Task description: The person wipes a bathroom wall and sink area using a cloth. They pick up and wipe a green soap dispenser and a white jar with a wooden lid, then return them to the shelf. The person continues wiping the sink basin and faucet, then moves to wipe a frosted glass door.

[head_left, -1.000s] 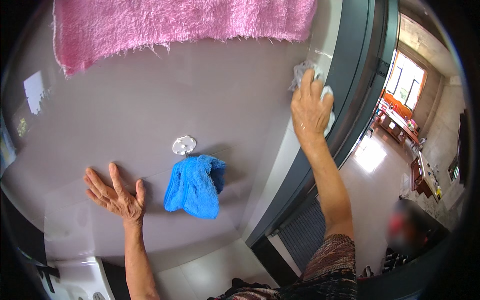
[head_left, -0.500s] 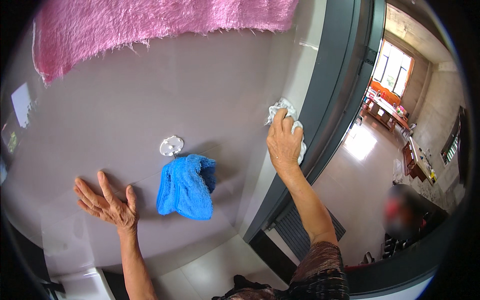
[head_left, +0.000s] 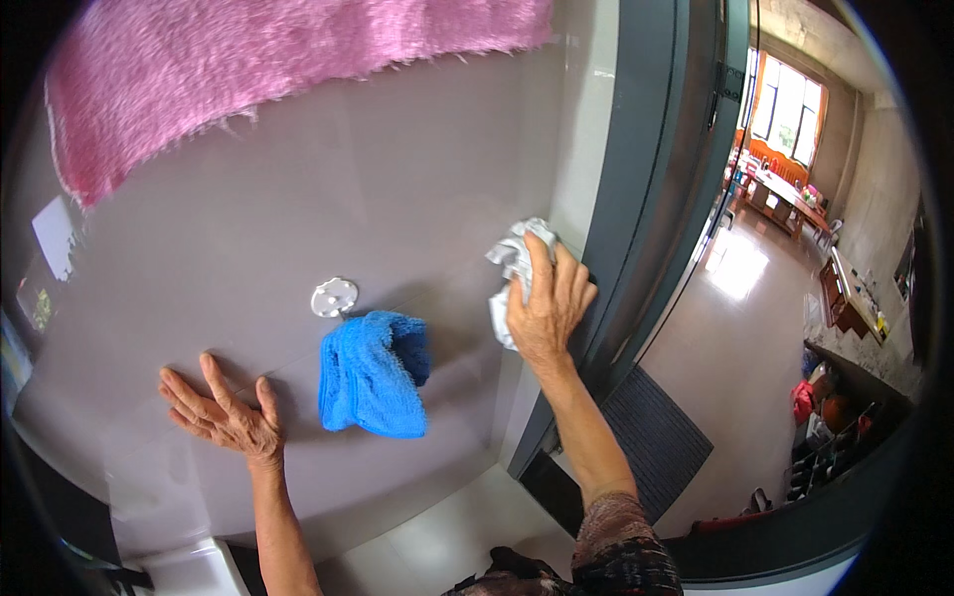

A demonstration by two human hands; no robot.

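Note:
My left hand point(head_left: 227, 412) lies flat with fingers spread against the smooth grey-mauve wall point(head_left: 417, 159). My right hand point(head_left: 549, 310) grips a crumpled white cloth point(head_left: 514, 260) and presses it near the corner where that wall meets the pale strip beside the door frame. Between my hands a blue towel point(head_left: 373, 377) hangs from a clear round hook point(head_left: 335, 297) stuck to the wall. Part of the white cloth is hidden under my palm and fingers.
Above hangs a fluffy pink towel point(head_left: 298, 70). On the right stands a dark grey door frame point(head_left: 636, 199); a ribbed dark mat point(head_left: 656, 442) and a room with a long table point(head_left: 785, 199) lie beyond it. A white basin-like edge point(head_left: 189, 571) shows at lower left.
My right hand has moved left with the white cloth, off the door frame side toward the wall corner. My left hand stays on the wall. The view has shifted slightly.

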